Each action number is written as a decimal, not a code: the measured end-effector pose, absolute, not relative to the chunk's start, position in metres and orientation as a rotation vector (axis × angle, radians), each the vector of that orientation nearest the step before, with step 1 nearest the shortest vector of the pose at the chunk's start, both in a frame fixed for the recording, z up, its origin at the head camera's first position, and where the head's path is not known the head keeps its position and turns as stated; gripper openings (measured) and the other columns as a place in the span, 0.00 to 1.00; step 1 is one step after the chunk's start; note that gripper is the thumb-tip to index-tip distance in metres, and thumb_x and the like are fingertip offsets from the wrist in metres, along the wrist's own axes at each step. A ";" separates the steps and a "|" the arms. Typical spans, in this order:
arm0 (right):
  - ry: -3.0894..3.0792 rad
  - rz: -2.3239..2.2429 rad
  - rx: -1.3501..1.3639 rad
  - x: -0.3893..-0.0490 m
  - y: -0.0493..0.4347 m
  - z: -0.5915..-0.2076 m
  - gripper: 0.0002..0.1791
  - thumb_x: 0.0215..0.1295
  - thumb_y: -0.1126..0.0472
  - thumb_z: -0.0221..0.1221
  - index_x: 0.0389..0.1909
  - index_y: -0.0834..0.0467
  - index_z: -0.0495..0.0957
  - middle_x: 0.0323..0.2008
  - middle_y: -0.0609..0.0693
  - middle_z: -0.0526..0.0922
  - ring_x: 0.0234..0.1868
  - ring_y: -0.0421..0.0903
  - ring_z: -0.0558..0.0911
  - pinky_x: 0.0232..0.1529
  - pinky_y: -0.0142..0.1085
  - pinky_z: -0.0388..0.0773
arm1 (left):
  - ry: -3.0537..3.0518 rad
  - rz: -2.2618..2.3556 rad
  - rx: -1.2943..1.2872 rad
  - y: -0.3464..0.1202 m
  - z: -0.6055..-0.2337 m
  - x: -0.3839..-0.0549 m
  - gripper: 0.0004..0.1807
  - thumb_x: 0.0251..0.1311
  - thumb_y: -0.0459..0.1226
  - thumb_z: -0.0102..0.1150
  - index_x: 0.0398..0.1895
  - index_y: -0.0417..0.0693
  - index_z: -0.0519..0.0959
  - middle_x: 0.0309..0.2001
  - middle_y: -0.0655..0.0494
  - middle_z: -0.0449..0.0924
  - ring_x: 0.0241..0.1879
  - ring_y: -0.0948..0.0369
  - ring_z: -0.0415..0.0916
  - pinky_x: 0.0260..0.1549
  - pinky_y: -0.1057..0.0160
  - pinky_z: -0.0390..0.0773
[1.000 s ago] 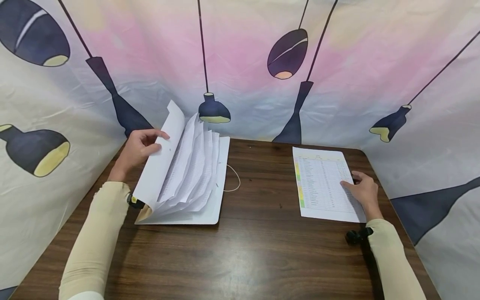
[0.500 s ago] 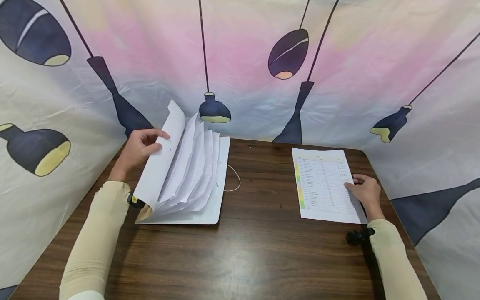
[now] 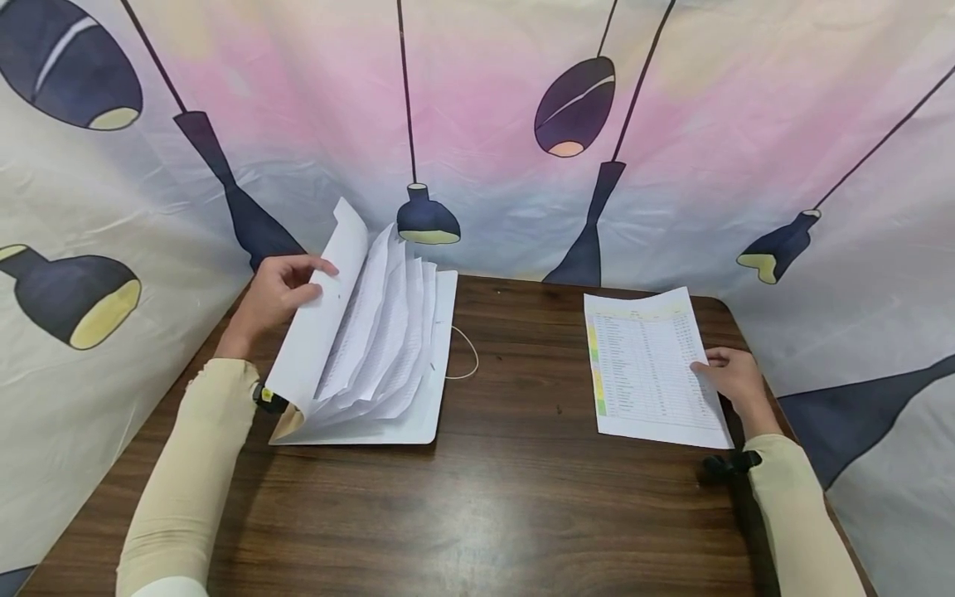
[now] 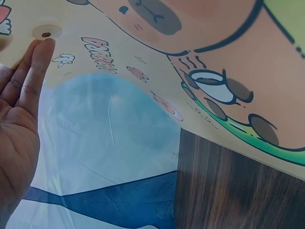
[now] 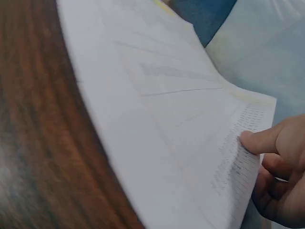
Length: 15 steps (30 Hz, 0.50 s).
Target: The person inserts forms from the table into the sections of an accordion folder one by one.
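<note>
At the left of the table, a white file folder (image 3: 436, 365) stands partly spread, with several wavy printed sheets (image 3: 380, 332) fanned inside. My left hand (image 3: 272, 294) grips its raised cover (image 3: 321, 323), thumb and a finger on the inner face. In the left wrist view, other fingers (image 4: 38, 71) of that hand lie against the cover's cartoon-printed outside, near a round button (image 4: 46, 32). On the right, my right hand (image 3: 734, 377) pinches the right edge of a printed sheet of paper (image 3: 649, 365) with coloured marks down its left side. That edge is lifted and the sheet bends in the right wrist view.
A thin elastic loop (image 3: 473, 352) sticks out from the folder's right side onto the brown wooden table (image 3: 515, 497). Cloth backdrop (image 3: 492, 99) with printed lamps hangs close behind the table and along both sides.
My right hand has shifted slightly right and now raises the right edge of the paper, whose upper right corner has come up. The left hand and the folder have stayed put.
</note>
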State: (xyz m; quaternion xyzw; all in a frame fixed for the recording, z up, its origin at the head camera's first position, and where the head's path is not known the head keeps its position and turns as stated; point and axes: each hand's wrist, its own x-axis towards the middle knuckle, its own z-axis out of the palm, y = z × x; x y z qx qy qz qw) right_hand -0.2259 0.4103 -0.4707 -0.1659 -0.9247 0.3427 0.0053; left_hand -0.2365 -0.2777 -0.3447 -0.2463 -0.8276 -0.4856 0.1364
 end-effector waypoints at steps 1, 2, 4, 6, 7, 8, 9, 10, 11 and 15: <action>-2.902 1.093 -0.508 -0.226 0.411 -0.469 0.27 0.71 0.58 0.62 0.62 0.73 0.73 0.52 0.71 0.79 0.42 0.56 0.81 0.33 0.35 0.72 | -2.397 -1.401 -0.713 -0.278 -0.344 -0.236 0.13 0.59 0.20 0.54 0.46 0.27 0.83 0.16 0.57 0.66 0.17 0.64 0.60 0.18 0.65 0.62; -2.905 1.116 -0.493 -0.225 0.413 -0.468 0.27 0.71 0.58 0.61 0.62 0.73 0.73 0.52 0.71 0.80 0.40 0.54 0.81 0.33 0.35 0.72 | -2.398 -1.401 -0.715 -0.277 -0.344 -0.236 0.13 0.59 0.20 0.54 0.46 0.27 0.83 0.16 0.57 0.66 0.17 0.63 0.60 0.18 0.64 0.62; -2.913 1.155 -0.469 -0.224 0.416 -0.466 0.27 0.72 0.57 0.61 0.62 0.73 0.73 0.52 0.70 0.81 0.37 0.50 0.82 0.33 0.35 0.73 | -2.400 -1.405 -0.714 -0.277 -0.343 -0.236 0.13 0.59 0.20 0.54 0.46 0.27 0.83 0.16 0.58 0.66 0.17 0.63 0.60 0.18 0.64 0.62; -2.911 1.203 -0.467 -0.223 0.417 -0.466 0.27 0.72 0.56 0.61 0.62 0.72 0.73 0.52 0.70 0.81 0.35 0.46 0.82 0.36 0.37 0.74 | -2.400 -1.402 -0.715 -0.277 -0.343 -0.236 0.13 0.59 0.20 0.54 0.46 0.27 0.83 0.16 0.58 0.66 0.16 0.63 0.59 0.18 0.64 0.61; -2.912 1.219 -0.466 -0.222 0.417 -0.465 0.27 0.72 0.56 0.61 0.62 0.72 0.73 0.52 0.69 0.81 0.35 0.45 0.82 0.38 0.38 0.75 | -2.400 -1.402 -0.717 -0.277 -0.342 -0.236 0.13 0.59 0.20 0.54 0.46 0.26 0.83 0.15 0.58 0.65 0.16 0.63 0.59 0.17 0.64 0.61; -2.911 1.240 -0.469 -0.221 0.417 -0.465 0.27 0.72 0.55 0.61 0.62 0.71 0.73 0.52 0.68 0.82 0.34 0.44 0.81 0.39 0.40 0.75 | -2.400 -1.401 -0.719 -0.277 -0.342 -0.236 0.13 0.59 0.20 0.53 0.46 0.26 0.83 0.15 0.58 0.65 0.16 0.63 0.58 0.17 0.64 0.61; -2.910 1.255 -0.468 -0.220 0.417 -0.464 0.28 0.72 0.54 0.61 0.62 0.71 0.73 0.52 0.68 0.82 0.34 0.43 0.81 0.41 0.42 0.75 | -2.400 -1.399 -0.719 -0.277 -0.342 -0.236 0.13 0.59 0.20 0.53 0.45 0.26 0.83 0.15 0.59 0.64 0.16 0.63 0.58 0.17 0.64 0.60; -2.908 1.270 -0.467 -0.219 0.417 -0.464 0.28 0.72 0.53 0.61 0.62 0.70 0.73 0.51 0.67 0.83 0.34 0.42 0.81 0.42 0.44 0.75 | -2.400 -1.394 -0.719 -0.277 -0.342 -0.236 0.14 0.59 0.20 0.53 0.45 0.27 0.83 0.15 0.59 0.63 0.16 0.63 0.57 0.17 0.64 0.60; -2.902 1.285 -0.464 -0.218 0.416 -0.464 0.28 0.72 0.53 0.61 0.62 0.70 0.73 0.51 0.66 0.83 0.34 0.42 0.81 0.44 0.45 0.75 | -2.400 -1.394 -0.721 -0.277 -0.342 -0.236 0.14 0.59 0.20 0.53 0.45 0.27 0.83 0.14 0.59 0.63 0.16 0.63 0.56 0.17 0.63 0.59; -2.885 1.312 -0.409 -0.212 0.415 -0.459 0.30 0.72 0.49 0.62 0.62 0.69 0.73 0.47 0.60 0.85 0.34 0.39 0.81 0.45 0.45 0.74 | -2.403 -1.395 -0.717 -0.277 -0.342 -0.237 0.14 0.59 0.21 0.53 0.45 0.27 0.83 0.14 0.59 0.62 0.16 0.63 0.56 0.17 0.63 0.59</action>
